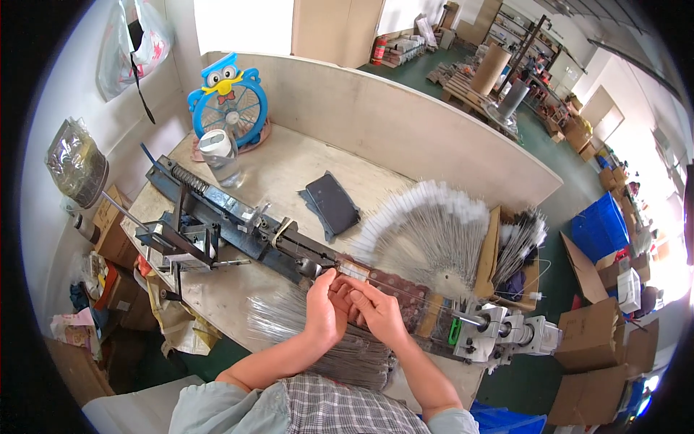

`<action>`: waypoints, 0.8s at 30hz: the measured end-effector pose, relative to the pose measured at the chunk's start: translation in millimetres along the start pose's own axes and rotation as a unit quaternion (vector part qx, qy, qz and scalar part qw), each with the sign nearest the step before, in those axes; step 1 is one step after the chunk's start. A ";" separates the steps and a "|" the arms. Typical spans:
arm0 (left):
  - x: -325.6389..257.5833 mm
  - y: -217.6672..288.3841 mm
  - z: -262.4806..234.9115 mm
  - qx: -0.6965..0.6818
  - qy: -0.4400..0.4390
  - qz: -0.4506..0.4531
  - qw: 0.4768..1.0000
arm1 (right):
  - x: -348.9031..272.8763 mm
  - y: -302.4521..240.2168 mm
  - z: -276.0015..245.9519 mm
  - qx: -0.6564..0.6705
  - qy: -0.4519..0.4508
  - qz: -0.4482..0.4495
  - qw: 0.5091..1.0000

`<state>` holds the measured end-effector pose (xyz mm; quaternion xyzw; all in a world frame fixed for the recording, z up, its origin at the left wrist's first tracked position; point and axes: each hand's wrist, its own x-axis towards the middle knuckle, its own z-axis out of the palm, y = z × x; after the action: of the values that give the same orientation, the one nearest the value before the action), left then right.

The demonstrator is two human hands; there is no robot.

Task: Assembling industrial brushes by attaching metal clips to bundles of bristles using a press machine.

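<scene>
My left hand and my right hand meet over the long dark metal jig that runs across the workbench. Together they pinch a thin wire with a white tube at its end, held just above the jig's rail. A fan of finished wires with white tips lies spread behind my hands. Beneath my wrists sits a bundle of bare thin wires. At the right end of the jig stands a silver block unit.
A blue bird-shaped fan and a plastic jar stand at the back left. A dark phone lies mid-bench. A cardboard box of more tipped wires sits right. Cartons and a blue crate crowd the floor.
</scene>
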<state>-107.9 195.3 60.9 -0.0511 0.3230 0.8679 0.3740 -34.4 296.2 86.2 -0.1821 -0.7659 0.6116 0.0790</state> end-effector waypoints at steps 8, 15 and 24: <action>-10.0 8.1 13.7 -0.037 0.008 0.025 0.999 | -6.2 -30.1 -33.5 -0.417 0.221 -0.273 0.839; -15.3 13.0 15.4 0.018 0.000 -0.012 1.000 | -12.1 -14.2 -31.4 -0.440 0.175 -0.251 0.844; -23.5 9.4 0.4 0.134 -0.002 -0.048 0.990 | -27.0 -21.3 -50.7 -0.314 0.206 -0.296 0.878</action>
<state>-97.4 176.3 73.9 -0.0138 0.4324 0.7983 0.4191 3.9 328.1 121.6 -0.0842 -0.9023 0.2357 0.3510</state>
